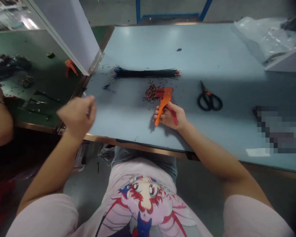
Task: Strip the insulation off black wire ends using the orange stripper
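Pointing orange wire stripper forward

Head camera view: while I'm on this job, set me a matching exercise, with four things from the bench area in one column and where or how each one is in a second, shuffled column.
Things:
1. orange wire stripper
2. bundle of black wires
3. black-handled scissors
4. left hand

Places or states:
A. lying on the blue-grey bench top, to the right of the other hand
B. gripped in the right hand
C. raised and blurred over the bench's near edge
D. lying crosswise beyond a heap of short wire pieces

Pairs: 1-B, 2-D, 3-A, 4-C
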`<act>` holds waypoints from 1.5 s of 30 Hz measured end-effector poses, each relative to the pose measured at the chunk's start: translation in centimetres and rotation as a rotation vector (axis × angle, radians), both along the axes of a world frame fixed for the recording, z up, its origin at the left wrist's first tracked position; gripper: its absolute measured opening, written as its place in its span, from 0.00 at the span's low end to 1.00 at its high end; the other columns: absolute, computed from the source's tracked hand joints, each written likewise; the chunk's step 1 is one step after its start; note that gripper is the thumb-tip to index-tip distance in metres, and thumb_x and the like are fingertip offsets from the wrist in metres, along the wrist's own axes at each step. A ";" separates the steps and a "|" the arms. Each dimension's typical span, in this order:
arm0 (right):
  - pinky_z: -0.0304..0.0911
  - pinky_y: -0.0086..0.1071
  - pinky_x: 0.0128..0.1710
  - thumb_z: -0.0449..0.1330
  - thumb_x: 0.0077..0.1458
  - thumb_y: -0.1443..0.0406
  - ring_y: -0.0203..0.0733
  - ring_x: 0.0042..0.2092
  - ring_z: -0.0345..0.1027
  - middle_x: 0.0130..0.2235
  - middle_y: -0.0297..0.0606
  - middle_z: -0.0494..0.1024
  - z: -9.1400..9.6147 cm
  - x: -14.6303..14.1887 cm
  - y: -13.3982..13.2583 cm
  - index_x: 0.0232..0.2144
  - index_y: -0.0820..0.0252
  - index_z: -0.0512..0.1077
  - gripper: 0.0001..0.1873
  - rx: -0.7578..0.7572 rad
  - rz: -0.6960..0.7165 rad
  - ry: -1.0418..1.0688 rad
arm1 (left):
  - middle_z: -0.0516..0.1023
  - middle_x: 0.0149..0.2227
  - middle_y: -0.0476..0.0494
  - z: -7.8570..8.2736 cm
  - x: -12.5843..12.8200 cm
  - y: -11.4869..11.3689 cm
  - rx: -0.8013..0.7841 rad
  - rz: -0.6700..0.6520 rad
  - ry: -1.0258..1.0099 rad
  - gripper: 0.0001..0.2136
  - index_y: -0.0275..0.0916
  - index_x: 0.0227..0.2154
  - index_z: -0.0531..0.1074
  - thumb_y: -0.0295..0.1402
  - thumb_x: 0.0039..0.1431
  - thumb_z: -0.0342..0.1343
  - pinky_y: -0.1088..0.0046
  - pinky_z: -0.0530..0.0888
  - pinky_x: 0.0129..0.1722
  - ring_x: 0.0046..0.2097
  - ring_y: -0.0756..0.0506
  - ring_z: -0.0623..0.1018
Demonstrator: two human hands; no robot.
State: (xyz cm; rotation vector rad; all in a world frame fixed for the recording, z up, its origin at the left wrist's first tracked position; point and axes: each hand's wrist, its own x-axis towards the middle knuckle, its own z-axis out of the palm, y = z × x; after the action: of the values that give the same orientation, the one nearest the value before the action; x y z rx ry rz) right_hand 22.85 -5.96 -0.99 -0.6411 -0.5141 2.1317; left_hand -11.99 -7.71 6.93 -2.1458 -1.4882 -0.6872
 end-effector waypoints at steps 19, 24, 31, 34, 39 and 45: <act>0.70 0.42 0.36 0.45 0.61 0.57 0.45 0.33 0.74 0.29 0.43 0.78 0.2 1.2 1.2 0.32 0.65 0.71 0.20 -0.044 -0.198 0.065 | 0.77 0.32 0.40 -7.5 13.0 4.1 -0.680 -0.342 0.171 0.16 0.37 0.34 0.71 0.44 0.62 0.44 0.73 0.58 0.29 0.33 0.45 0.74; 0.71 0.43 0.35 0.47 0.61 0.59 0.47 0.32 0.75 0.29 0.44 0.78 0.1 1.9 1.7 0.31 0.66 0.71 0.18 -0.071 -0.246 0.087 | 0.77 0.34 0.38 -7.4 16.1 10.6 -0.614 -0.202 0.082 0.17 0.37 0.38 0.71 0.44 0.63 0.44 0.72 0.61 0.31 0.35 0.42 0.75; 0.70 0.45 0.37 0.49 0.59 0.61 0.47 0.34 0.75 0.30 0.43 0.78 0.2 2.5 2.0 0.31 0.66 0.70 0.15 -0.049 -0.262 0.132 | 0.78 0.33 0.41 -7.8 15.3 11.0 -0.504 0.012 -0.076 0.20 0.38 0.39 0.71 0.51 0.59 0.46 0.71 0.64 0.32 0.37 0.40 0.77; 0.70 0.44 0.38 0.50 0.58 0.62 0.48 0.36 0.75 0.32 0.45 0.79 -0.2 2.0 1.5 0.33 0.67 0.70 0.13 -0.008 -0.169 0.104 | 0.77 0.34 0.41 -7.9 13.4 10.7 -0.432 0.078 -0.187 0.17 0.38 0.41 0.69 0.45 0.61 0.43 0.70 0.64 0.33 0.36 0.41 0.77; 0.70 0.43 0.39 0.56 0.54 0.67 0.52 0.43 0.74 0.40 0.50 0.78 -0.8 0.2 0.3 0.36 0.68 0.70 0.09 0.046 0.010 -0.032 | 0.76 0.37 0.39 -8.0 11.9 11.5 -0.409 0.129 -0.395 0.13 0.37 0.44 0.65 0.34 0.61 0.41 0.69 0.64 0.34 0.37 0.41 0.76; 0.72 0.43 0.35 0.62 0.48 0.69 0.54 0.45 0.73 0.41 0.53 0.77 -0.6 -1.6 2.9 0.35 0.69 0.71 0.10 0.022 0.013 -0.198 | 0.74 0.31 0.42 -8.4 12.5 11.4 -0.519 0.010 -0.406 0.11 0.37 0.40 0.67 0.33 0.60 0.42 0.71 0.61 0.31 0.31 0.44 0.73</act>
State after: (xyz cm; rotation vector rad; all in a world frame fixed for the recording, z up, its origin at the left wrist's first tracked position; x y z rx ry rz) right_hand 21.27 -3.05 -1.59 -0.8435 -0.6505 2.0829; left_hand 0.46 3.66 -1.47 -2.4712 -2.0753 -0.8418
